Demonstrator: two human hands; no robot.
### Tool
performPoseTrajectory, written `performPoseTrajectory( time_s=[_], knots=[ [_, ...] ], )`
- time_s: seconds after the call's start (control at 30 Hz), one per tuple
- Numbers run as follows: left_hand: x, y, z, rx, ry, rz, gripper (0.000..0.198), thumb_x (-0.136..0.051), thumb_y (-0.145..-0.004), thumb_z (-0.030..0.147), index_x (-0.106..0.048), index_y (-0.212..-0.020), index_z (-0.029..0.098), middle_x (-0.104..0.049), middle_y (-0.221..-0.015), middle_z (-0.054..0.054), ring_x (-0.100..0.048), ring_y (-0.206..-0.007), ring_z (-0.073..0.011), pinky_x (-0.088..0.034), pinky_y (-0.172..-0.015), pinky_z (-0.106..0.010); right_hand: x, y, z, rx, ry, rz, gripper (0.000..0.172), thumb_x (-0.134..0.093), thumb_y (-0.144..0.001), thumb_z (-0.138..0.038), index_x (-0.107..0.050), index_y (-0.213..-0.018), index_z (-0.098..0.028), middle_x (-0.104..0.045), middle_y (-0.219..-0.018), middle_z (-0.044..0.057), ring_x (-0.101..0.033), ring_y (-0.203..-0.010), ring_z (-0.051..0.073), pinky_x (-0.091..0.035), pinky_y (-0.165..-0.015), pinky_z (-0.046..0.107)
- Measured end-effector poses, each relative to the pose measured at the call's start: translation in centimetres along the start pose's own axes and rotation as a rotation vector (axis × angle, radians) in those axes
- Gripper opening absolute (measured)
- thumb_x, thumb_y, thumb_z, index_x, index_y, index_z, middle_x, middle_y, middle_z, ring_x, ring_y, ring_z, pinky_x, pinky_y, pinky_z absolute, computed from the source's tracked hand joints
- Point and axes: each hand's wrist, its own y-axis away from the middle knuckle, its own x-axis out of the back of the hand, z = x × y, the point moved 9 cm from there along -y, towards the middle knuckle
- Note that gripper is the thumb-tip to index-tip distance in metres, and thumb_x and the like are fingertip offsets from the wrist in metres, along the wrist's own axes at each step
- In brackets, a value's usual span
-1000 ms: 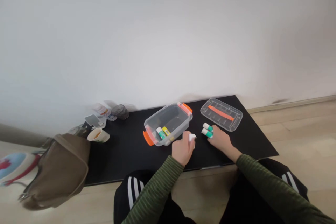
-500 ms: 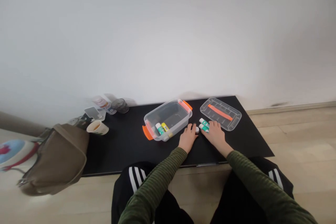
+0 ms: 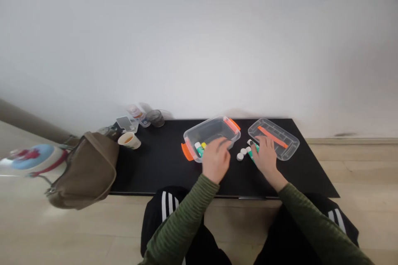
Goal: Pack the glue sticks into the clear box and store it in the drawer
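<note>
- Behind your black table (image 3: 161,169) runs a plain white wall (image 3: 199,41); pale flooring (image 3: 367,182) shows beyond its right end.
- On the table before you sits the open clear plastic box (image 3: 187,136) with orange latches, holding a green-and-white glue stick (image 3: 199,149) and a yellow-topped one (image 3: 203,145) near its left end.
- Your left hand (image 3: 216,159) is over the box's near side, hiding part of the rim and interior; its fingers curl down, and you cannot tell whether they pinch anything.
- Your right hand (image 3: 266,157) lies beside two green-and-white glue sticks (image 3: 250,152), partly covering them, its fingers extended; whether they grip the sticks cannot be told.
- Two small white round caps (image 3: 241,154) sit just left of those sticks, between your hands.
- Just behind your right hand is the clear lid (image 3: 290,136) with its orange strip, partly overlapped by your fingertips.
- Well off to your left stand a paper cup (image 3: 130,140) of amber liquid, a white bottle (image 3: 138,116) and a dark glass (image 3: 155,119).
- A brown bag (image 3: 87,172) crowds the table's left end.
</note>
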Motion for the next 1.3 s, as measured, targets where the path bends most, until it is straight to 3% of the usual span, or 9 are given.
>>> performPoseTrajectory(
  time_s=[0.13,0.23,0.37,0.53,0.7,0.83,0.97,1.17,1.3],
  knots=[
    [6.0,-1.0,-9.2,0.327,-0.011,0.196,0.039,-0.049,-0.087,0.019,-0.056,-0.125,0.021,-0.049,-0.139,-0.012,-0.044,-0.132,-0.0300,-0.036,-0.112,-0.051,-0.2,-2.1,-10.4,0.294,-0.128,-0.146,0.024,-0.044,-0.094,-0.023,-0.062,-0.110,-0.019,-0.062,-0.113,0.012,-0.052,-0.112,0.026,-0.040,-0.098,0.041],
    [4.9,-0.6,-14.5,0.494,0.056,0.092,0.051,-0.053,-0.084,0.022,-0.047,-0.134,0.014,-0.042,-0.145,-0.020,-0.035,-0.140,-0.0337,-0.030,-0.115,-0.053,-6.9,-2.7,-16.2,0.280,0.061,-0.667,0.027,-0.056,-0.092,-0.027,-0.062,-0.115,-0.015,-0.061,-0.119,0.013,-0.054,-0.114,0.027,-0.044,-0.097,0.042],
    [2.1,0.2,-16.3,0.528,0.102,-0.051,0.064,-0.057,-0.080,0.021,-0.037,-0.139,0.007,-0.035,-0.148,-0.026,-0.028,-0.144,-0.0343,-0.033,-0.114,-0.051,-12.8,-3.4,-19.9,0.219,0.138,-0.896,0.038,-0.059,-0.093,-0.037,-0.057,-0.124,-0.015,-0.059,-0.124,0.009,-0.061,-0.106,0.023,-0.053,-0.088,0.043],
    [1.5,0.7,-15.4,0.560,0.074,-0.112,0.067,-0.053,-0.076,0.010,-0.036,-0.141,0.012,-0.034,-0.151,-0.025,-0.031,-0.143,-0.0337,-0.040,-0.110,-0.050,-17.4,-2.5,-19.0,0.125,0.309,-1.141,0.031,-0.071,-0.084,-0.035,-0.068,-0.106,-0.013,-0.068,-0.105,0.010,-0.066,-0.095,0.024,-0.055,-0.082,0.043],
    [1.9,0.7,-14.9,0.627,0.022,-0.164,0.065,-0.048,-0.078,0.008,-0.038,-0.142,0.014,-0.031,-0.154,-0.021,-0.036,-0.142,-0.0305,-0.042,-0.109,-0.045,-17.4,-3.9,-18.2,0.122,0.363,-1.102,0.027,-0.081,-0.064,-0.019,-0.072,-0.087,-0.009,-0.072,-0.092,0.015,-0.069,-0.094,0.034,-0.054,-0.079,0.045],
    [4.4,-0.3,-13.4,0.546,-0.017,0.004,0.050,-0.046,-0.084,0.011,-0.048,-0.134,0.013,-0.047,-0.142,-0.019,-0.041,-0.137,-0.0293,-0.035,-0.113,-0.048,-13.8,-5.3,-18.2,0.189,0.251,-0.956,0.037,-0.078,-0.066,-0.017,-0.066,-0.101,-0.012,-0.070,-0.105,0.018,-0.067,-0.099,0.031,-0.052,-0.082,0.038],
    [6.8,-1.2,-8.4,0.294,0.167,0.186,0.036,-0.036,-0.096,0.028,-0.055,-0.126,0.019,-0.059,-0.127,-0.012,-0.055,-0.120,-0.0221,-0.044,-0.103,-0.039,-8.0,-3.5,-17.2,0.275,0.078,-0.789,0.039,-0.066,-0.079,-0.026,-0.054,-0.115,-0.017,-0.064,-0.115,0.014,-0.062,-0.105,0.026,-0.049,-0.083,0.035],
    [1.9,0.4,-1.7,0.234,0.095,-0.228,0.021,-0.040,-0.095,0.033,-0.056,-0.105,0.022,-0.067,-0.079,-0.001,-0.066,-0.070,-0.0187,-0.048,-0.066,-0.028,-2.9,2.7,-12.7,0.290,-0.250,-0.628,0.043,-0.061,-0.073,-0.021,-0.047,-0.114,-0.016,-0.061,-0.107,0.010,-0.061,-0.095,0.023,-0.047,-0.074,0.031],
    [-0.8,1.5,0.7,0.243,0.033,-0.299,0.020,-0.036,-0.096,0.032,-0.051,-0.104,0.021,-0.067,-0.078,-0.002,-0.066,-0.066,-0.0194,-0.044,-0.060,-0.027,-1.7,4.1,-9.1,0.329,-0.130,-0.539,0.044,-0.057,-0.075,-0.020,-0.047,-0.118,-0.015,-0.059,-0.111,0.013,-0.057,-0.104,0.026,-0.047,-0.076,0.034]
  ],
)
